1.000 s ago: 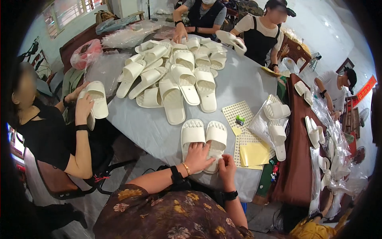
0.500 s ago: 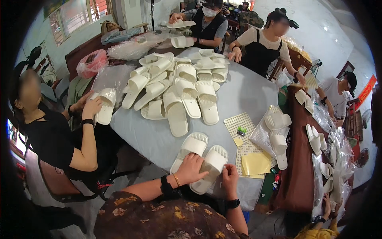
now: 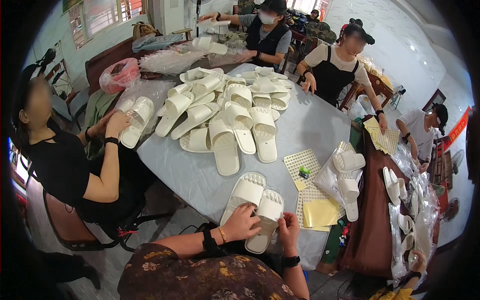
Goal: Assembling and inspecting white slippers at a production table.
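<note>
Label sheets [image 3: 298, 161] beside right hand [image 3: 289, 233]

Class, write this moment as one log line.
Left hand: on slipper pair; right hand: beside right slipper; slipper heap: ahead; sheets: right

Cream slippers [image 3: 248, 190]; grey tabletop [image 3: 187, 175]; yellow paper [image 3: 320, 214]; brown shirt [image 3: 200, 275], floral-patterned.

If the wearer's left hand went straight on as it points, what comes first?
The left hand would likely meet the right slipper of the nearest pair first; they overlap in view, so touch is unclear.
</note>
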